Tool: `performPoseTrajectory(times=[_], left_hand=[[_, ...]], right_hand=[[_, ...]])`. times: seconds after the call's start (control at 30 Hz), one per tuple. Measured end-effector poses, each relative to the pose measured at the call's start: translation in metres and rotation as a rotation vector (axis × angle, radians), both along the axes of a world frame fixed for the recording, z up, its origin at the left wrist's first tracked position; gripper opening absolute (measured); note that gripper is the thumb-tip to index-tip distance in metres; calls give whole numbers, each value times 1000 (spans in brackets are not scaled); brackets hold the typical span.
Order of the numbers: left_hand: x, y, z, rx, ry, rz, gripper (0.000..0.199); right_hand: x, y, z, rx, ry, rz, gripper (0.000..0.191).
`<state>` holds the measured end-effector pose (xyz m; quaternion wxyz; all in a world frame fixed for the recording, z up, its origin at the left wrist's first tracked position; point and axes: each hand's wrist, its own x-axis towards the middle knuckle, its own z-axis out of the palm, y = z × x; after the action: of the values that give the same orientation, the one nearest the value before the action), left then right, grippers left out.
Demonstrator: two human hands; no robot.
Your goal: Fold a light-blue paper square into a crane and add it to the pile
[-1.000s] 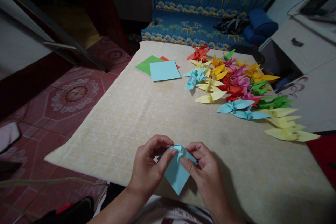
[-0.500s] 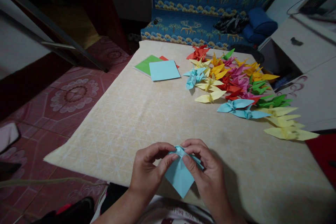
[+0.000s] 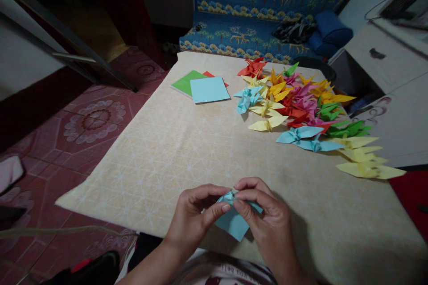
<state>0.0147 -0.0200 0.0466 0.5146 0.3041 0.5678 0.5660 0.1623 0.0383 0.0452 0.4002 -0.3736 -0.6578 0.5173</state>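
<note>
A partly folded sheet of light blue origami paper (image 3: 236,225) is held between both hands near the table's front edge, one corner pointing down toward my body. My left hand (image 3: 197,213) pinches its upper left part between thumb and fingers. At the upper right, my right hand (image 3: 262,209) grips it with the thumb on the near face and the fingers behind. Small folds show at the top between the fingertips; the fingers partly hide them.
Several folded paper cranes (image 3: 302,102) in many colours cover the table's far right. A stack of square paper sheets (image 3: 210,90) lies at the back left. The cream tablecloth (image 3: 160,151) hangs over the edge; beyond stands a blue patterned sofa (image 3: 234,26).
The blue paper has shifted slightly right and up, and its lower corner has tilted to the right. Both hands have moved a little right with it, still gripping.
</note>
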Motion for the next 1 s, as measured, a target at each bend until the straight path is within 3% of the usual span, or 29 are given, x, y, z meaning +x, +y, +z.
performPoseTrajectory(times=[0.13, 0.37, 0.6, 0.8, 0.9, 1.0], left_hand=[[3, -1, 0, 14, 6, -84, 8], [0, -2, 1, 40, 135, -222, 26], [-3, -3, -3, -1, 111, -57, 24], [-9, -3, -1, 99, 207, 10, 9], [-12, -3, 3, 121, 235, 12, 14], [-13, -2, 5, 126, 256, -41, 16]], right_hand=[[0, 1, 2, 30, 7, 9, 8], [-2, 2, 5, -79, -4, 9, 11], [1, 0, 7, -246, -121, 48, 12], [2, -2, 15, -85, -163, 56, 7], [3, -3, 23, -98, -179, 139, 4], [5, 0, 28, -237, -121, 184, 18]])
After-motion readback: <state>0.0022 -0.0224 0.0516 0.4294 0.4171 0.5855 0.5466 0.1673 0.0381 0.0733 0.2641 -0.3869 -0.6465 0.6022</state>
